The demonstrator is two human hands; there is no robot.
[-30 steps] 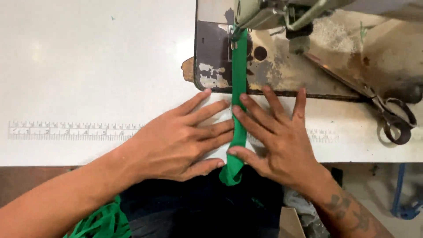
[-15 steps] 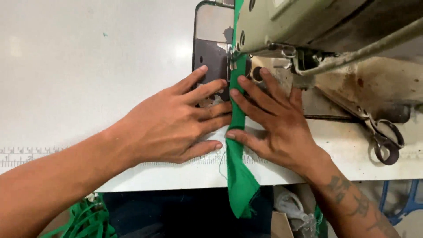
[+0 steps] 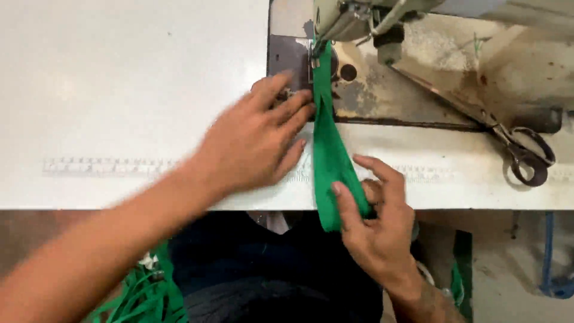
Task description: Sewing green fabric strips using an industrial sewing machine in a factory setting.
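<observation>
A green fabric strip (image 3: 327,149) runs from under the presser foot of a sewing machine (image 3: 359,18) toward me and hangs over the table's front edge. My left hand (image 3: 257,137) lies flat on the table just left of the strip, fingertips touching its upper part near the needle. My right hand (image 3: 373,221) pinches the strip's lower end at the table edge, thumb on top of the fabric.
The white table (image 3: 119,84) carries a printed ruler (image 3: 107,166) along its front. Scissors (image 3: 526,155) lie at the right beside the worn metal machine bed (image 3: 406,90). More green strips (image 3: 143,293) pile at the lower left, by my lap.
My right hand has slid back from beside the needle to the table's edge and now pinches the strip's lower end. My left hand has stayed near the presser foot.
</observation>
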